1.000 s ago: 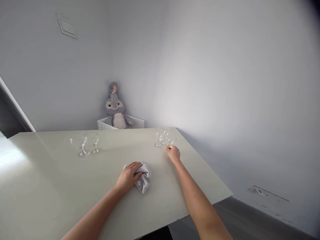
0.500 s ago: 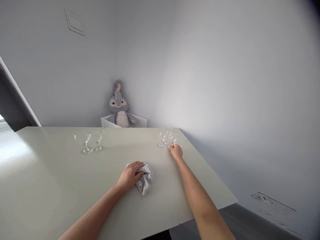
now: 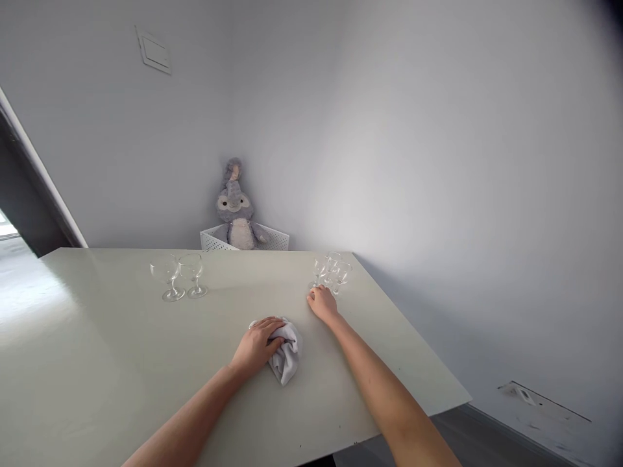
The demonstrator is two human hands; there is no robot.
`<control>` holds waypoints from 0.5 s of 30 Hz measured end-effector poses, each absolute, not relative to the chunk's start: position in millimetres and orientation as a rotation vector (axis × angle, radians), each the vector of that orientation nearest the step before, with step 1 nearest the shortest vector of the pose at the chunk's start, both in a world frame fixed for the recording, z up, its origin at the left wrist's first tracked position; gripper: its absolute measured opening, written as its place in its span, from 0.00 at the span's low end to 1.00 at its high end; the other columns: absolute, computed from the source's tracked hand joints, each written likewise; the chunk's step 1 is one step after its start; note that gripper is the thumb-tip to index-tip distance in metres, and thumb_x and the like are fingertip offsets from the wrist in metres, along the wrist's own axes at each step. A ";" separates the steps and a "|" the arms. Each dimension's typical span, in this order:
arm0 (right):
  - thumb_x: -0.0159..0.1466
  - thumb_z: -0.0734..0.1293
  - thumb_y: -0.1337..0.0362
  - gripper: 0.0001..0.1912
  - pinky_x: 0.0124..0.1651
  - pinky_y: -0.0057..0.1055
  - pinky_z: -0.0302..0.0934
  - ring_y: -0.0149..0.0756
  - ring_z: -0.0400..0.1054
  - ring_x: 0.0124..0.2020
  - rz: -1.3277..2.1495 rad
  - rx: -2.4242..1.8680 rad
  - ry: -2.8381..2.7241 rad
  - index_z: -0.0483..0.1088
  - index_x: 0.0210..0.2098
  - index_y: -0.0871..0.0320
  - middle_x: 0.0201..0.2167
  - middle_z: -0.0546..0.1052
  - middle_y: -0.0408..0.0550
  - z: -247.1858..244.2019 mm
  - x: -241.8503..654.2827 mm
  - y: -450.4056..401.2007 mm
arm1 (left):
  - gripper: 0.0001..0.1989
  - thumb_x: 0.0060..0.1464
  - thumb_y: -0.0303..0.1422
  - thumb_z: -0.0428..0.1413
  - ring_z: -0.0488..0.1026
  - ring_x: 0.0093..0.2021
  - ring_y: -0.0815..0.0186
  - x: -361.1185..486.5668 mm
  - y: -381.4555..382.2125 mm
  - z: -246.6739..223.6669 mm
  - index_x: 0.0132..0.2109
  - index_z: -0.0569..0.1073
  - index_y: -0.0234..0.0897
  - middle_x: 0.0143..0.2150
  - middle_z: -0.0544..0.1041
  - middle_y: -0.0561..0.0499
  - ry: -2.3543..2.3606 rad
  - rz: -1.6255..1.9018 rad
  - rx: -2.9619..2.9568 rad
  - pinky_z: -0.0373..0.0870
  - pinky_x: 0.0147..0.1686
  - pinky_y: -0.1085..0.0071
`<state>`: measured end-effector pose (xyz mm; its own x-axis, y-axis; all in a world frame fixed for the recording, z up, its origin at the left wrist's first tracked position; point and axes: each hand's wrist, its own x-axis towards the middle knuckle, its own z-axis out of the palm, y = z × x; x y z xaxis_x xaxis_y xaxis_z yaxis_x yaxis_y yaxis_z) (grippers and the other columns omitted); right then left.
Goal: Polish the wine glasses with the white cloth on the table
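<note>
Resting on a crumpled light grey cloth (image 3: 288, 355), my left hand (image 3: 257, 345) has its fingers curled over the cloth near the middle of the table (image 3: 121, 363). My right hand (image 3: 322, 303) is beside a group of three clear stemmed glasses at the far right, just in front of the left one (image 3: 319, 267). Its fingers are bent, and whether they touch that glass's foot is unclear. The right glass (image 3: 342, 272) and the back glass (image 3: 333, 259) stand upright close together. Two larger stemmed glasses, one (image 3: 168, 272) beside the other (image 3: 192, 269), stand at the far left.
Behind the table's far edge, a grey plush toy (image 3: 236, 211) sits in a white perforated basket (image 3: 277, 240). Walls stand behind and to the right. A switch plate (image 3: 156, 54) is on the back wall, and a dark doorway (image 3: 34, 194) is at the left.
My right hand has moved left, from the right glass to the front of the left glass in the group. My left hand stays on the cloth. The view has shifted slightly.
</note>
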<state>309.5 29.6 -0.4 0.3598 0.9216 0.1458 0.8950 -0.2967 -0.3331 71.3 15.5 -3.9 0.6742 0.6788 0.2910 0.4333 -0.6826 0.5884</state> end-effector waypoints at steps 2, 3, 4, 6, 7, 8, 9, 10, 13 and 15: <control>0.59 0.60 0.66 0.09 0.35 0.26 0.53 0.38 0.60 0.43 0.095 -2.279 -1.595 0.69 0.38 0.57 0.41 0.69 0.50 -0.1 309.2 36.6 | 0.17 0.51 0.32 0.50 0.63 0.54 0.62 71.4 16.1 -4.6 0.49 0.70 0.44 0.52 0.71 0.53 0.862 0.683 2.401 0.59 0.53 0.64; 0.59 0.60 0.66 0.09 0.35 0.26 0.53 0.38 0.60 0.43 0.093 -2.281 -1.596 0.69 0.38 0.57 0.41 0.69 0.50 0.3 309.4 39.2 | 0.17 0.51 0.32 0.50 0.63 0.54 0.62 71.5 16.3 -4.8 0.50 0.69 0.44 0.52 0.71 0.53 0.863 0.682 2.396 0.59 0.53 0.64; 0.59 0.60 0.66 0.09 0.34 0.26 0.53 0.38 0.60 0.43 0.093 -2.282 -1.598 0.69 0.38 0.57 0.41 0.69 0.50 1.0 309.6 41.1 | 0.18 0.51 0.32 0.50 0.63 0.54 0.62 71.6 16.3 -4.6 0.50 0.69 0.44 0.52 0.71 0.53 0.864 0.682 2.390 0.59 0.54 0.64; 0.59 0.60 0.67 0.09 0.35 0.26 0.53 0.38 0.60 0.44 0.095 -2.283 -1.601 0.69 0.38 0.58 0.41 0.69 0.50 3.2 309.4 43.2 | 0.18 0.50 0.31 0.51 0.63 0.54 0.62 71.7 15.9 -3.8 0.49 0.70 0.44 0.51 0.71 0.53 0.864 0.687 2.376 0.59 0.54 0.64; 0.59 0.60 0.67 0.09 0.35 0.26 0.53 0.38 0.59 0.44 0.099 -2.284 -1.600 0.69 0.37 0.58 0.42 0.69 0.50 4.8 308.7 43.2 | 0.17 0.50 0.31 0.51 0.63 0.54 0.62 71.8 15.4 -3.3 0.49 0.70 0.44 0.51 0.71 0.53 0.861 0.691 2.369 0.59 0.54 0.64; 0.59 0.60 0.67 0.09 0.36 0.26 0.53 0.38 0.59 0.45 0.107 -2.284 -1.599 0.69 0.38 0.58 0.42 0.69 0.50 6.7 307.5 42.5 | 0.17 0.50 0.31 0.51 0.63 0.54 0.62 71.9 14.9 -2.9 0.49 0.70 0.44 0.51 0.71 0.53 0.857 0.695 2.363 0.59 0.53 0.64; 0.59 0.60 0.67 0.09 0.36 0.26 0.53 0.38 0.59 0.45 0.120 -2.284 -1.597 0.68 0.38 0.58 0.42 0.69 0.51 9.0 305.7 41.0 | 0.17 0.50 0.31 0.51 0.63 0.53 0.62 72.1 14.4 -2.6 0.49 0.70 0.44 0.51 0.71 0.53 0.854 0.699 2.357 0.59 0.53 0.64; 0.60 0.60 0.66 0.09 0.35 0.26 0.53 0.38 0.60 0.44 0.139 -2.281 -1.597 0.68 0.38 0.58 0.42 0.69 0.51 11.8 303.2 38.7 | 0.17 0.50 0.31 0.51 0.63 0.53 0.62 72.2 14.0 -2.7 0.49 0.70 0.44 0.51 0.71 0.53 0.851 0.702 2.350 0.59 0.53 0.64; 0.62 0.57 0.62 0.10 0.31 0.25 0.52 0.35 0.64 0.37 0.241 -2.253 -1.623 0.69 0.34 0.57 0.35 0.72 0.48 22.7 291.2 26.7 | 0.17 0.50 0.31 0.52 0.64 0.52 0.62 72.4 14.9 -4.5 0.49 0.70 0.45 0.51 0.71 0.53 0.890 0.734 2.306 0.59 0.53 0.64; 0.64 0.54 0.55 0.18 0.28 0.25 0.51 0.33 0.65 0.28 0.359 -2.211 -1.676 0.69 0.28 0.57 0.26 0.72 0.46 30.6 280.6 16.0 | 0.17 0.50 0.32 0.51 0.64 0.51 0.62 71.9 17.9 -6.3 0.48 0.69 0.44 0.50 0.70 0.52 0.961 0.800 2.245 0.60 0.52 0.64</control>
<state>280.6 16.0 30.6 0.2711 0.9625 0.0052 0.8758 -0.2444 -0.4162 71.9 17.9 -6.3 0.5639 0.7700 0.2984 0.4329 -0.5834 0.6873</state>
